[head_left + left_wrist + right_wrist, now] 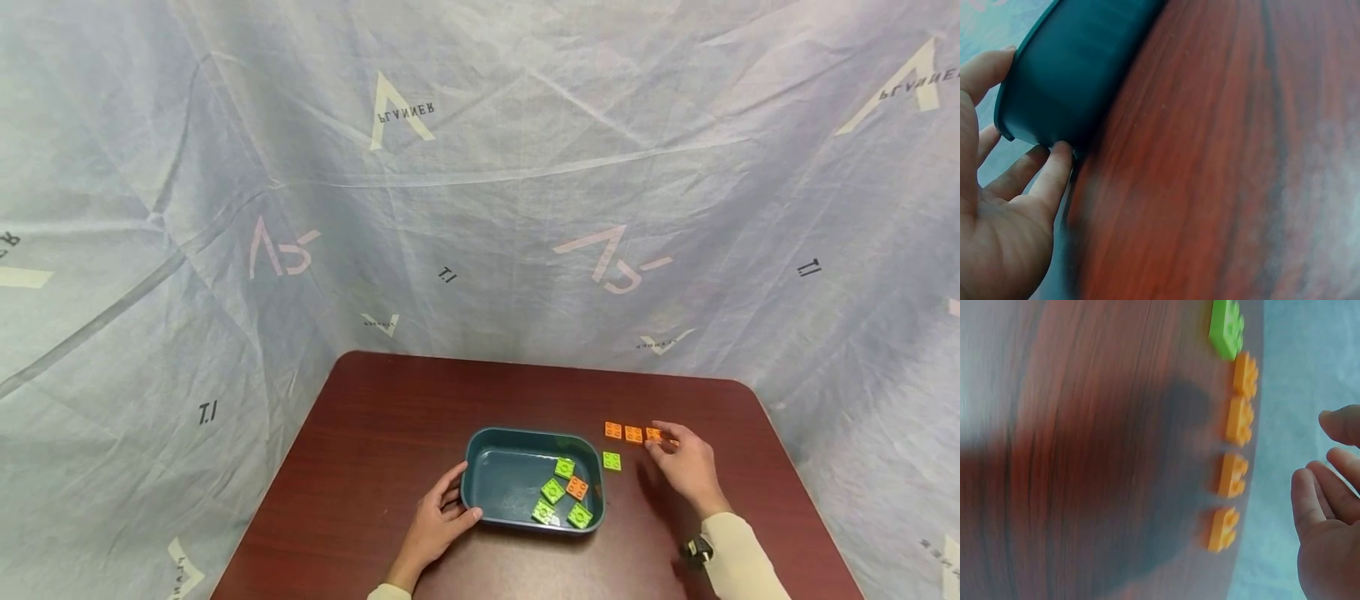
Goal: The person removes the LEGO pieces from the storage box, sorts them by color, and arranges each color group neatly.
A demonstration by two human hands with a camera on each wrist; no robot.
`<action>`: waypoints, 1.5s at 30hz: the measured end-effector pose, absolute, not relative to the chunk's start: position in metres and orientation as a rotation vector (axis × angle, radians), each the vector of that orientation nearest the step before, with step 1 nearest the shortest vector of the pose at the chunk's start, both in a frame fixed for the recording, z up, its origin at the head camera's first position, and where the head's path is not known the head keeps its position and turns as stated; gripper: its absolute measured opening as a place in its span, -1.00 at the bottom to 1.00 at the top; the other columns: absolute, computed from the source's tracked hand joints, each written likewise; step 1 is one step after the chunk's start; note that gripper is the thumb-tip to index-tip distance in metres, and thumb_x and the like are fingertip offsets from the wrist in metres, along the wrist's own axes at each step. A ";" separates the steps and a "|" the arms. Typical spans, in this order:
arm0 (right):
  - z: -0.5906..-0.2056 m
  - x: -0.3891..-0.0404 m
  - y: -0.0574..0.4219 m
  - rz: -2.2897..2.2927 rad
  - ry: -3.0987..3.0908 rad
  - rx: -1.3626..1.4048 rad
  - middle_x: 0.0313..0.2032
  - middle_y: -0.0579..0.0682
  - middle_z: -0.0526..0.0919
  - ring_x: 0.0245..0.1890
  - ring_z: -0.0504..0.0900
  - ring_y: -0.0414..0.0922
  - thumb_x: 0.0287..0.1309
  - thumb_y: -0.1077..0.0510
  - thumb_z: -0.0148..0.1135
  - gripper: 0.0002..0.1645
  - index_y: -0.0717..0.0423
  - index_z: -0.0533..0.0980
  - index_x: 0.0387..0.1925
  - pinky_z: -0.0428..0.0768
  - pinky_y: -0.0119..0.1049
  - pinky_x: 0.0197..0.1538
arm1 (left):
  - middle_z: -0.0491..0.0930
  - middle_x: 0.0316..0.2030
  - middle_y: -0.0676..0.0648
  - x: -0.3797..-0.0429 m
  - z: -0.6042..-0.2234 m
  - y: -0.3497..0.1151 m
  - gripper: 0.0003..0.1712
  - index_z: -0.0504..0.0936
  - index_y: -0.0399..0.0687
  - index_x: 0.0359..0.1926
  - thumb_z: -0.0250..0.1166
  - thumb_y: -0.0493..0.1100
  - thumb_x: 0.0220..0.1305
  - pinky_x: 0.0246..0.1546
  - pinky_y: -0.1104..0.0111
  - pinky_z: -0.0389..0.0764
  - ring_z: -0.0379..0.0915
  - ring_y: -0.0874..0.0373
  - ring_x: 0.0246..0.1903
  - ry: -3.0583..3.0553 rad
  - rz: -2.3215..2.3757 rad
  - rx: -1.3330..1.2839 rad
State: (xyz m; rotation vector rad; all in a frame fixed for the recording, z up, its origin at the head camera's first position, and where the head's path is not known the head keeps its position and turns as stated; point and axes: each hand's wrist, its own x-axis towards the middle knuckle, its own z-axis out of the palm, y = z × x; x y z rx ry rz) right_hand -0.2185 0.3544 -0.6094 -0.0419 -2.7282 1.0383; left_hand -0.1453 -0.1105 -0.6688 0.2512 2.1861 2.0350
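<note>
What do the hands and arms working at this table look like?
They are a person's: a left hand and a right hand, both bare, without gloves. The left sleeve and right sleeve are cream. By the right cuff sits a small dark device, too small to identify. No cables show.

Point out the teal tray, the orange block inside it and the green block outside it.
Teal tray (510, 482): head view, bare inner floor.
Orange block inside (577, 487): head view, studded top.
Green block outside (612, 461): head view, studded top.
</note>
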 end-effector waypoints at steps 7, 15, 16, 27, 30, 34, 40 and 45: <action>-0.600 -0.206 0.324 1.081 -2.717 0.020 0.15 0.31 0.69 0.04 0.77 0.25 0.28 0.20 0.49 -0.44 0.24 0.59 0.28 0.76 0.11 0.03 | 0.48 0.38 -0.38 -0.146 -0.669 -0.111 -0.04 0.31 0.05 0.61 0.57 -0.13 0.27 0.11 0.38 0.70 0.51 -0.31 0.31 2.202 2.038 0.264; -0.591 -0.197 0.297 1.092 -2.700 0.151 0.10 0.28 0.72 0.02 0.77 0.21 0.24 0.23 0.51 -0.43 0.28 0.60 0.25 0.78 0.02 -0.02 | 0.47 0.38 -0.39 -0.146 -0.670 -0.112 -0.03 0.30 0.04 0.61 0.58 -0.10 0.27 0.10 0.38 0.70 0.51 -0.32 0.31 2.186 2.043 0.269; -0.590 -0.196 0.293 1.101 -2.703 0.163 0.09 0.27 0.73 0.02 0.77 0.21 0.23 0.24 0.52 -0.43 0.28 0.60 0.25 0.78 0.01 -0.01 | 0.47 0.38 -0.39 -0.146 -0.670 -0.112 -0.03 0.30 0.04 0.61 0.58 -0.10 0.27 0.10 0.39 0.70 0.50 -0.32 0.31 2.185 2.041 0.267; -0.587 -0.189 0.259 1.162 -2.743 0.286 0.06 0.17 0.74 -0.01 0.77 0.11 0.14 0.28 0.58 -0.44 0.17 0.66 0.20 0.79 -0.03 -0.01 | 0.47 0.38 -0.37 -0.148 -0.673 -0.112 -0.04 0.30 0.03 0.62 0.56 -0.15 0.29 0.11 0.36 0.70 0.51 -0.30 0.31 2.189 2.042 0.275; -0.587 -0.187 0.251 1.198 -2.771 0.306 0.08 0.13 0.74 0.00 0.74 0.06 0.15 0.29 0.58 -0.45 0.16 0.67 0.19 0.80 -0.09 0.00 | 0.47 0.38 -0.38 -0.147 -0.673 -0.112 -0.03 0.30 0.03 0.61 0.57 -0.09 0.27 0.11 0.36 0.70 0.51 -0.30 0.31 2.196 2.037 0.277; -0.587 -0.186 0.243 1.250 -2.805 0.349 0.10 0.08 0.72 0.04 0.75 0.06 0.18 0.29 0.55 -0.47 0.14 0.66 0.20 0.79 -0.15 0.02 | 0.48 0.38 -0.38 -0.147 -0.672 -0.112 -0.02 0.31 0.05 0.61 0.58 -0.07 0.26 0.11 0.36 0.70 0.52 -0.30 0.30 2.205 2.034 0.281; -0.592 -0.187 0.234 1.317 -2.830 0.487 0.09 0.15 0.72 0.00 0.80 0.17 0.20 0.32 0.53 -0.48 0.18 0.64 0.21 0.80 -0.15 -0.04 | 0.48 0.37 -0.38 -0.147 -0.671 -0.112 -0.02 0.31 0.02 0.61 0.59 -0.09 0.26 0.12 0.35 0.71 0.53 -0.29 0.29 2.209 2.038 0.287; -0.593 -0.187 0.227 1.302 -2.848 0.589 0.09 0.23 0.70 -0.07 0.81 0.17 0.22 0.33 0.50 -0.51 0.23 0.64 0.18 0.81 -0.17 -0.11 | 0.48 0.37 -0.39 -0.147 -0.671 -0.112 -0.02 0.31 0.00 0.61 0.59 -0.09 0.25 0.13 0.30 0.72 0.53 -0.30 0.30 2.203 2.049 0.293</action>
